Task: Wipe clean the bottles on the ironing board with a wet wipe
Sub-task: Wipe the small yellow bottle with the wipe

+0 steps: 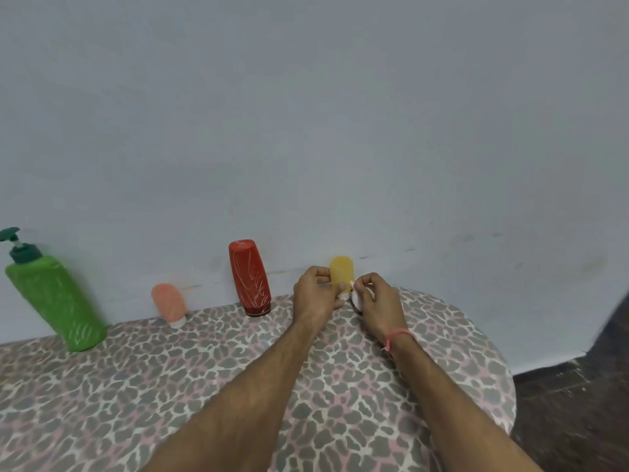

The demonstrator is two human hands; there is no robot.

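While both hands (343, 294) pinch bottle (341, 272) and wipe (356, 298): leopard-print ironing board (170, 386), grey-blue wall (306, 114), dark floor (571, 420).

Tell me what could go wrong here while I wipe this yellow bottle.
1. The yellow bottle stands on its small white cap near the board's rounded end; a hard push from the wipe could tip it despite the left hand holding it.
2. The right hand works beside the board's edge, so a dropped wipe may land on the floor.
3. The red bottle leans close to the left arm and might get knocked.
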